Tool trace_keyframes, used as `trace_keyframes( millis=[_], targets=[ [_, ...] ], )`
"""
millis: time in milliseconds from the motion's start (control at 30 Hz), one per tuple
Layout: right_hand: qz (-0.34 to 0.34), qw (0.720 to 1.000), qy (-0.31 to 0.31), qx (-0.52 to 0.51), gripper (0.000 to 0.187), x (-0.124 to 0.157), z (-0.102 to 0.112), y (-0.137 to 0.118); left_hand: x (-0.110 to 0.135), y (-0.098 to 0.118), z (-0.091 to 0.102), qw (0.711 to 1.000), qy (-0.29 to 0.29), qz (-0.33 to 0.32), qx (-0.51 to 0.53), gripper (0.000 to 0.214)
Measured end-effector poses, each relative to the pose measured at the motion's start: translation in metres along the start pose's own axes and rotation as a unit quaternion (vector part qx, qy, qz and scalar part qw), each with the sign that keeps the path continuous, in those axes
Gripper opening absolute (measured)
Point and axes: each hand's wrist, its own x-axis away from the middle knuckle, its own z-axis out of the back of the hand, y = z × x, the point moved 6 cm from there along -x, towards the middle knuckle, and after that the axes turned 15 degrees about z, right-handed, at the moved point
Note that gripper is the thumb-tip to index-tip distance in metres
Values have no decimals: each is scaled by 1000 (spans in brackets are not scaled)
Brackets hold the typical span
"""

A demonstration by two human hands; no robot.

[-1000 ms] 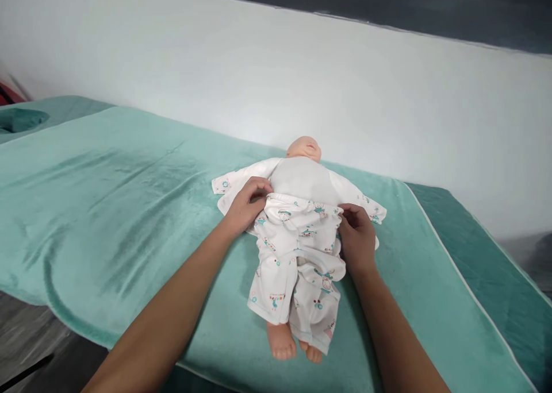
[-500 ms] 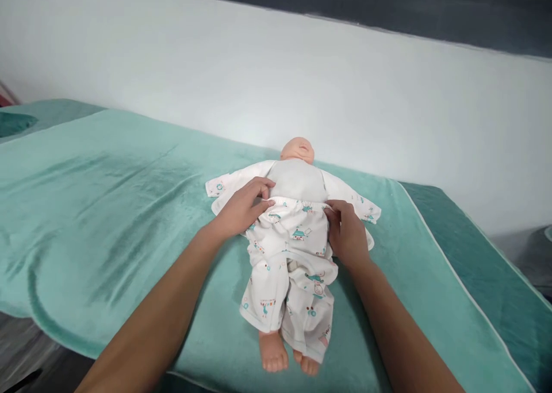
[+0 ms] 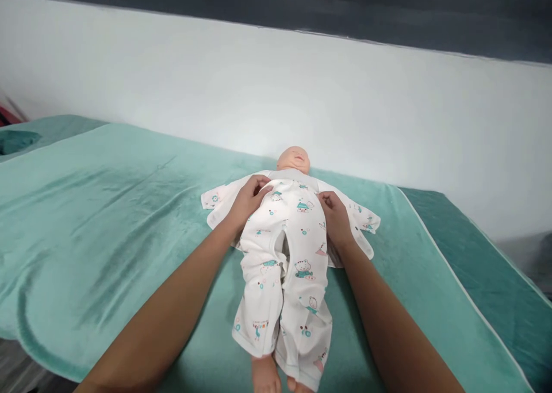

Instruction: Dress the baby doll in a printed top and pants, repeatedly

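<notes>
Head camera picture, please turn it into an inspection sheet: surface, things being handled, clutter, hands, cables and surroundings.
Surface: light green cloth, wrinkled at left; darker green cover beyond its right edge.
Things handled: doll lying face up; patterned white trousers on its legs; patterned white shirt on its arms, sleeves spread to both sides.
Clutter: red item at the left edge, cut off, can't tell what.
Hands: left hand and right hand at opposite sides of the trousers' waist; how firm the grip is, can't tell.
Cables: nothing seen.
Surroundings: white wall behind the doll, dark band above, grey floor at lower left.
</notes>
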Motion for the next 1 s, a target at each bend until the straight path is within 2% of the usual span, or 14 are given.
trace_keyframes(
  millis=[67, 133, 200, 267, 400, 500, 567, 633, 700, 767, 867, 933, 1000],
  targets=[
    [42, 999, -22, 27, 24, -2, 1, -10, 2, 14, 0, 996, -31, -65, -48, 11],
    [90, 992, -49, 68, 22, -8, 1, -18, 0, 25, -2, 989, -54, -100, -91, 11],
    [117, 984, -76, 114, 23, -14, -1, -21, -7, 29, -3, 986, -50, -81, -134, 13],
    [111, 979, -88, 148, 26, -22, -2, -17, -19, 28, -4, 986, -17, -36, -161, 14],
    [54, 984, -46, 163, 28, -38, 0, -1, -42, 17, -4, 992, 36, 58, -109, 15],
    [7, 987, -13, 161, 29, -43, 1, 11, -48, 7, -4, 991, 64, 103, -63, 16],
    [-1, 987, 1, 162, 30, -42, 1, 13, -48, 5, -5, 992, 59, 93, -65, 15],
    [21, 988, -2, 152, 30, -40, -1, 10, -46, 8, -7, 993, 40, 46, -100, 15],
    [68, 988, -21, 140, 29, -38, -5, 2, -43, 15, -8, 988, 24, -25, -149, 15],
    [132, 981, -47, 136, 27, -39, -8, -6, -42, 18, -9, 982, -9, -63, -179, 15],
    [184, 970, -93, 130, 29, -44, -12, -11, -44, 13, -13, 982, -78, -21, -170, 20],
    [160, 970, -114, 144, 32, -49, -12, -5, -49, 9, -12, 986, -62, 14, -155, 21],
    [120, 969, -105, 191, 32, -56, -10, 2, -56, 7, -10, 989, -10, 31, -146, 22]
  ],
)
